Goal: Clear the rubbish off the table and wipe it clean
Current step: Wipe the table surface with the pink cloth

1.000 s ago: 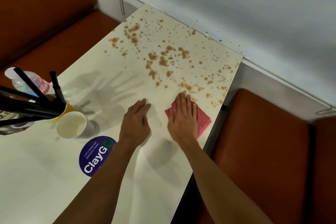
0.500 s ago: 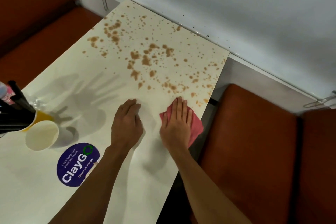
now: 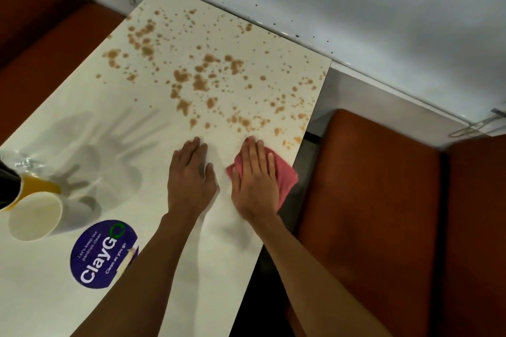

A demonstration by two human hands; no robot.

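Head: two hands (image 3: 191,172) (image 3: 256,175), one cloth (image 3: 287,179), two cups (image 3: 34,216) (image 3: 41,187).

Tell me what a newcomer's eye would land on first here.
The brown splatter stains peppering the far half of the white table grab attention first. Next comes the pink cloth near the table's right edge, pressed flat under the right hand, with the left hand flat beside it. Near the left edge sit a white paper cup and a purple ClayGo sticker.
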